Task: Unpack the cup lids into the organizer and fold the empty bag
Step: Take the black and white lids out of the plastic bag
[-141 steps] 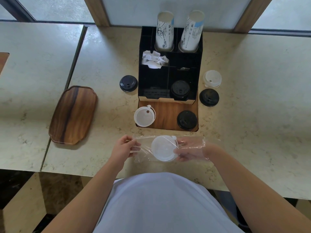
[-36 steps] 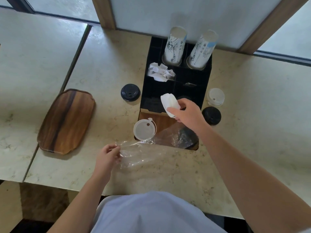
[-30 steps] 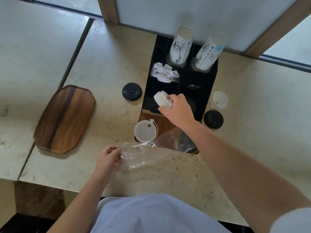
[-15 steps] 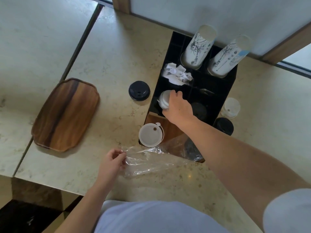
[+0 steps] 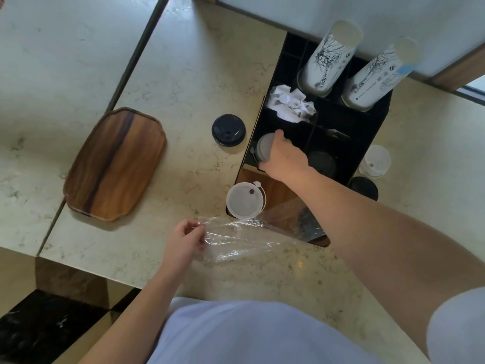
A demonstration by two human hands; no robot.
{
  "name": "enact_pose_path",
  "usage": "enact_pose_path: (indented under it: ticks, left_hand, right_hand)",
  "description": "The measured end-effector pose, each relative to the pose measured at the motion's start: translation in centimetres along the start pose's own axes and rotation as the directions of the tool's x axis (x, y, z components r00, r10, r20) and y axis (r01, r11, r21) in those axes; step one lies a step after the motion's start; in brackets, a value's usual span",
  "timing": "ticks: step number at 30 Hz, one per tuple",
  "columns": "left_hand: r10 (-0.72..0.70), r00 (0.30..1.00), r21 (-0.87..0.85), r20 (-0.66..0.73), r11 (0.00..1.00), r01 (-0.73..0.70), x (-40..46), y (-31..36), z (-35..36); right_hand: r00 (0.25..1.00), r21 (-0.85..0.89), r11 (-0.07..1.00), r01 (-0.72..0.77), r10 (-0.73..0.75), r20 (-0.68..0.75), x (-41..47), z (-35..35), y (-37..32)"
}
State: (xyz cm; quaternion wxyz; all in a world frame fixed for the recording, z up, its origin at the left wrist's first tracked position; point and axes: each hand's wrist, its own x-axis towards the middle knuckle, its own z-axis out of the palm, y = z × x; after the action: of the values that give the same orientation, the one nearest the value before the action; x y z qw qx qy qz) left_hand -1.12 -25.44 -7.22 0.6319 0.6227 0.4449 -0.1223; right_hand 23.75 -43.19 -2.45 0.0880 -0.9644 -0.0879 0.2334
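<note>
A pale marbled stone worktop (image 5: 183, 74) runs up to a light wall panel with wooden trim, a dark seam dividing it from the neighbouring slab. The right hand (image 5: 282, 156) holds the stack of white lids (image 5: 263, 151) in the black organizer's (image 5: 367, 132) front-left compartment. The left hand (image 5: 183, 241) pinches the end of the clear bag (image 5: 244, 240), lying flat near the worktop's front edge. A wooden tray (image 5: 115, 164) sits left.
</note>
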Motion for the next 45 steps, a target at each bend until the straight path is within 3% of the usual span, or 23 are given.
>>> enact_pose_path:
  ticks: [9, 15, 18, 22, 25, 28, 30, 33, 38, 45]
  left_hand:
    - [-0.008, 1.000, -0.089, 0.012, 0.996, 0.009, -0.7, 0.6, 0.0]
    - [-0.002, 1.000, -0.214, -0.005, 0.977, 0.001, -2.4, 0.9, -0.8]
    - [-0.030, 0.999, -0.342, -0.015, 0.939, 0.023, -3.2, 1.2, -2.0]
    - [-0.036, 0.999, -0.533, -0.015, 0.846, 0.023, -3.9, 2.0, -4.0]
    - [-0.031, 1.000, -0.637, 0.005, 0.770, 0.027, -4.1, 2.7, -5.4]
    - [-0.022, 0.999, -0.683, 0.046, 0.729, 0.047, -4.3, 3.1, -6.5]
    - [-0.010, 0.996, -0.703, 0.083, 0.708, 0.066, -4.4, 3.2, -7.2]
    - [0.005, 0.998, -0.717, 0.059, 0.696, 0.039, -4.1, 3.2, -8.1]
    - [0.006, 1.000, -0.739, -0.004, 0.674, -0.007, -3.3, 2.6, -8.8]
    - [-0.192, 0.979, -0.759, -0.063, 0.646, 0.078, -1.4, 0.5, -8.5]
  right_hand:
    - [0.978, 0.325, 0.944, 0.052, 0.017, -0.208, -8.3, 0.4, 3.3]
    - [0.882, 0.433, 0.879, 0.200, 0.031, -0.470, -15.8, 3.3, 5.3]
    - [0.863, 0.485, 0.856, 0.181, 0.099, -0.496, -17.9, 4.9, 5.6]
    - [0.922, 0.617, 0.786, 0.028, 0.218, -0.319, -19.0, 6.9, 4.3]
    - [0.969, 0.705, 0.693, -0.151, 0.245, -0.034, -19.2, 8.5, 3.9]
    - [0.885, 0.762, 0.459, -0.458, 0.320, 0.339, -20.0, 10.5, 4.4]
    - [0.823, 0.763, 0.330, -0.556, 0.344, 0.451, -20.8, 11.7, 4.9]
    - [0.806, 0.787, 0.244, -0.566, 0.362, 0.468, -21.4, 12.3, 5.5]
    - [0.791, 0.787, 0.202, -0.582, 0.364, 0.492, -21.6, 11.6, 5.7]
    - [0.766, 0.755, 0.210, -0.622, 0.366, 0.529, -22.0, 11.7, 6.1]
